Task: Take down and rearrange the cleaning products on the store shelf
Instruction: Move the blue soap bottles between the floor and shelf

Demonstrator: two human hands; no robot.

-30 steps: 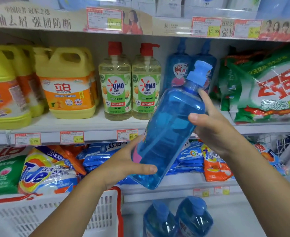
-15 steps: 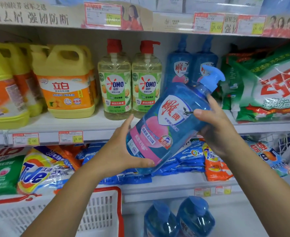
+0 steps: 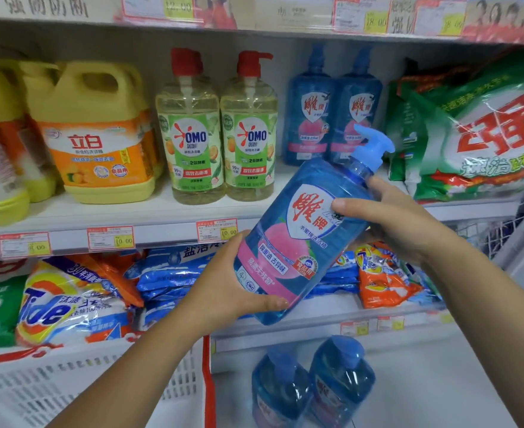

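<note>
Your left hand (image 3: 223, 291) gripping the base of the blue bottle (image 3: 297, 239), your right hand (image 3: 390, 220) wrapping its shoulder, bottle tilting label-up before the middle shelf (image 3: 125, 217), pump (image 3: 373, 146) pointing up-right, two matching bottles (image 3: 331, 109) standing just behind.

On the middle shelf (image 3: 162, 217), from the left of the frame to the right, stand handled jugs (image 3: 97, 140), two OMO bottles (image 3: 189, 140) side by side, a pair of pump bottles (image 3: 310, 112) and stacked detergent bags (image 3: 486, 143) at far right. In front of that shelf, centre right, the tilted pump bottle (image 3: 301, 242) is gripped by the left hand (image 3: 223, 291) at its base and the right hand (image 3: 393, 220) just below its neck. On the shelf below, a Tide bag (image 3: 69, 304) lies at left. A basket (image 3: 85, 387) sits at lower left; right of it, at bottom centre, stand two lower pump bottles (image 3: 313, 384).
</note>
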